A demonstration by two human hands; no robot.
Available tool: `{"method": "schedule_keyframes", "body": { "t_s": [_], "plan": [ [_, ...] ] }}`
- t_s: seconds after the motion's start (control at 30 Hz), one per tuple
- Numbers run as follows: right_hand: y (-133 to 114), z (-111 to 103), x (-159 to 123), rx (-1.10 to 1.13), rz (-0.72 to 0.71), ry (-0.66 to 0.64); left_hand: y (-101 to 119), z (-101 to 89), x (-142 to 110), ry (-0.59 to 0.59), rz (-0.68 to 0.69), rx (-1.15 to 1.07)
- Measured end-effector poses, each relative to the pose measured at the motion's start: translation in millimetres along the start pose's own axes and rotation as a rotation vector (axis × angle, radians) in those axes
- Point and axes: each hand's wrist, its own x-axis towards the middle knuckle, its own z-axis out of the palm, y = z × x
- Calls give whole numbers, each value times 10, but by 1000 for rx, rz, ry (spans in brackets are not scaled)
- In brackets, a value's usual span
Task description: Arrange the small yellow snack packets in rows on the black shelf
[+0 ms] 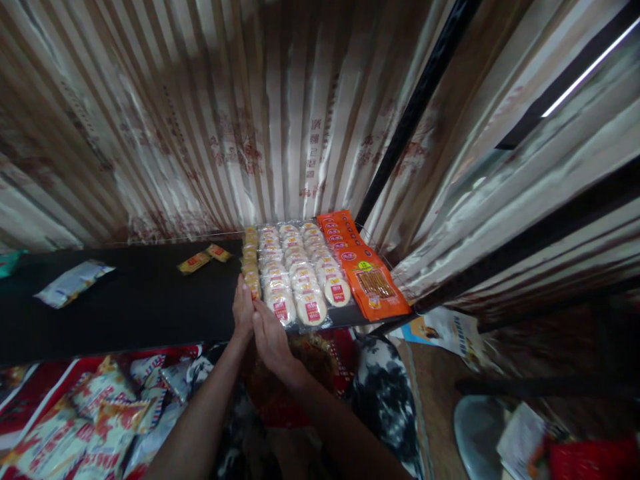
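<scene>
A row of small yellow snack packets [251, 253] lies along the left side of the rice cracker rows on the black shelf. My left hand [243, 310] rests against that row's left side near its front end, fingers stretched and together. Beside it, my right hand [270, 335] reaches to the front end of the same row, fingers extended; the two hands touch or nearly touch. Some fingertips are hidden. Several overlapping wrapped rice crackers [313, 309] fill the columns to the right. Orange snack bags [376, 283] overlap in a row beyond them.
The black shelf [150, 307] also carries loose yellow packets [194, 263] and a white packet [75, 283]. Below sits a red bag with several snack bags [110, 427]. A curtain [280, 133] hangs behind, crossed by a dark pole [417, 110]. A basin [477, 433] stands lower right.
</scene>
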Motion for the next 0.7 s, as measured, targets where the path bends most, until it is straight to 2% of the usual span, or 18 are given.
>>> {"method": "schedule_keyframes", "body": {
  "t_s": [0.17,0.4,0.53,0.7],
  "plan": [
    [-8,-2,-1,-7,-27,10,-21,-2,-10,25,40,32],
    [-8,-1,-52,-41,-22,25,29,-10,-72,140,127,121],
    [-24,-26,-132,-56,-31,19,62,-29,-166,214,230,145],
    [-53,-31,-305,-71,-11,-10,44,-84,-339,262,258,153]
  ]
}}
